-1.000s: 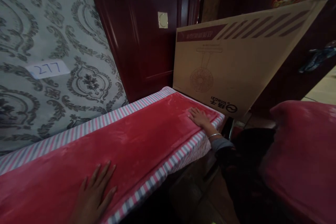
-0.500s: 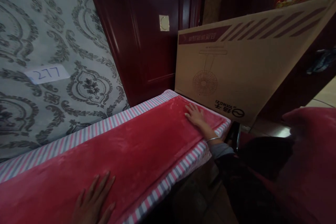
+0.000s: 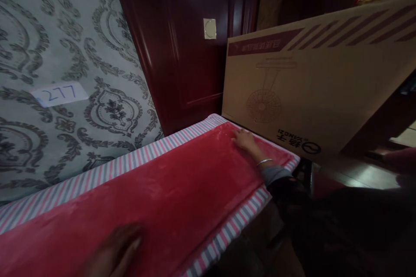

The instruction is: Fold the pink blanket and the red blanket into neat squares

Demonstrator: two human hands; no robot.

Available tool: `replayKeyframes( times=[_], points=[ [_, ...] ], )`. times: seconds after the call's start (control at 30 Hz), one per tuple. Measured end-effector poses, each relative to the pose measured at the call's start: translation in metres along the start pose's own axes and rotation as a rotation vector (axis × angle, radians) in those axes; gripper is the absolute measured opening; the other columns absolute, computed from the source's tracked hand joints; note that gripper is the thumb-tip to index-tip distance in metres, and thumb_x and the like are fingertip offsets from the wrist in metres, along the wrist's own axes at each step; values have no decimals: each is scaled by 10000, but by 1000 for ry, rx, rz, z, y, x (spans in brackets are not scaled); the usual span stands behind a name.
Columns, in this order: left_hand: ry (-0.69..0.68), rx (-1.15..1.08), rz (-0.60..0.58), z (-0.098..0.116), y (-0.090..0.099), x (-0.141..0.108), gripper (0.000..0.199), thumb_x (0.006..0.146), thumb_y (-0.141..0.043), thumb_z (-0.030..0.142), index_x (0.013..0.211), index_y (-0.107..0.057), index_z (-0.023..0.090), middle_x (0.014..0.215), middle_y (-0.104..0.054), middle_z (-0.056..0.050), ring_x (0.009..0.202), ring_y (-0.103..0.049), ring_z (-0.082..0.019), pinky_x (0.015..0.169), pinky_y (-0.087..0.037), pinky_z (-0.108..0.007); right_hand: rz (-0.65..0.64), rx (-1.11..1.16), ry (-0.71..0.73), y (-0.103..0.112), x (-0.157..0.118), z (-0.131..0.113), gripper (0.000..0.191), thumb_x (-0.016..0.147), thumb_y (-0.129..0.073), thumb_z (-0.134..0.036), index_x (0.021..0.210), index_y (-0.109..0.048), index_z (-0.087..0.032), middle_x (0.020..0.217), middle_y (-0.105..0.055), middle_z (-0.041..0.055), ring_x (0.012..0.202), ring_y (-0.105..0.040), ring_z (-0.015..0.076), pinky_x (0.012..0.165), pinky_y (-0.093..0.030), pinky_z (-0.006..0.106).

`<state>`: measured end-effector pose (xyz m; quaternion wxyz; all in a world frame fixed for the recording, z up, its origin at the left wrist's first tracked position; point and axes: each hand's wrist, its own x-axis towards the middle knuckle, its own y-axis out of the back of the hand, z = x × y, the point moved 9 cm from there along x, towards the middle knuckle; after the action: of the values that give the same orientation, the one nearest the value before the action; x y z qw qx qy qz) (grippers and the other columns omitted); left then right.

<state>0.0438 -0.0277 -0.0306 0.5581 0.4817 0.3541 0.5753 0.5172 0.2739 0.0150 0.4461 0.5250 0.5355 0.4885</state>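
A folded red plush blanket (image 3: 182, 173) lies as a long strip over a striped sheet (image 3: 107, 172) on a narrow raised surface. Close to the blanket's far end, my right hand (image 3: 245, 140) rests on the cloth, its fingers slightly bent and no fold visibly gripped. My left hand (image 3: 112, 251) is at the bottom of the view over the near part of the blanket. It is blurred, with curved fingers and the thumb apart, and nothing shows between them. Whether it touches the cloth I cannot tell.
A large cardboard box (image 3: 312, 91) with a fan drawing stands beyond the far end. Behind is a dark red door panel (image 3: 191, 65) with a pale square plate (image 3: 209, 29). Patterned wallpaper (image 3: 110, 110) at left bears a paper label (image 3: 60, 94) reading 277.
My left hand's spread, flat fingers have drawn together and curved. My right hand's fingers have bent near the blanket's far edge. The view has shifted slightly.
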Motion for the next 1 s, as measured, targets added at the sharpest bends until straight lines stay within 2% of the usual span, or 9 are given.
replayKeyframes(
  times=[0.1,0.17,0.23,0.3,0.43,0.53,0.63,0.87,1.0],
  points=[
    [-28,-26,0,37,23,65,569,961,-410,537,1391,-624,231,1421,-636,-74,1296,-610,-262,1139,-456,-449,-7,34,222,-8,12,-72,581,1051,-373,-444,1611,-294,-308,1683,-222,40,1554,-150,256,1228,-229,516],
    [-34,44,-44,56,21,105,620,970,-383,492,1485,-522,175,1539,-509,-119,1392,-520,-285,1175,-397,-492,-61,65,379,-24,15,-109,580,1055,-347,-502,1608,-293,-336,1686,-209,25,1557,-138,258,1234,-194,547],
    [9,174,-61,60,9,130,623,968,-381,451,1518,-476,177,1603,-405,-140,1463,-417,-340,1178,-334,-603,-99,91,485,-40,20,-124,598,1054,-325,-544,1610,-290,-326,1683,-214,48,1556,-140,276,1230,-155,590],
    [37,278,-42,56,-4,140,603,970,-381,426,1527,-465,213,1626,-363,-137,1497,-346,-373,1160,-299,-668,-94,85,482,-50,33,-112,609,1052,-306,-566,1610,-289,-323,1680,-222,56,1554,-151,281,1228,-147,600],
    [21,332,-10,43,-24,133,590,984,-372,445,1537,-449,257,1638,-353,-104,1514,-314,-361,1170,-292,-636,-33,33,320,-54,73,-48,594,1057,-254,-564,1609,-285,-348,1681,-221,31,1552,-163,279,1229,-182,586],
    [29,334,4,33,-29,128,598,981,-370,500,1531,-458,283,1637,-366,-79,1514,-313,-359,1174,-288,-621,-24,36,229,-55,101,-7,611,1053,-218,-580,1615,-274,-345,1681,-225,13,1552,-168,263,1241,-201,540],
    [11,333,29,29,-31,128,609,978,-354,535,1531,-457,301,1637,-371,-65,1509,-319,-363,1169,-288,-617,-40,72,161,-61,121,20,617,1048,-194,-581,1619,-256,-355,1680,-221,-13,1549,-181,268,1227,-250,546],
    [-5,326,19,33,-32,127,601,977,-364,520,1536,-448,314,1640,-368,-61,1504,-324,-359,1172,-285,-602,-21,54,92,-65,131,39,576,1060,-180,-489,1605,-301,-344,1669,-255,-18,1513,-287,272,1190,-326,541],
    [10,299,-2,40,-28,126,603,989,-351,516,1547,-430,302,1650,-345,-76,1512,-301,-375,1161,-290,-621,-8,9,11,-45,124,28,551,1058,-226,-425,1550,-433,-290,1633,-350,45,1487,-307,378,1133,-304,687]
  ],
)
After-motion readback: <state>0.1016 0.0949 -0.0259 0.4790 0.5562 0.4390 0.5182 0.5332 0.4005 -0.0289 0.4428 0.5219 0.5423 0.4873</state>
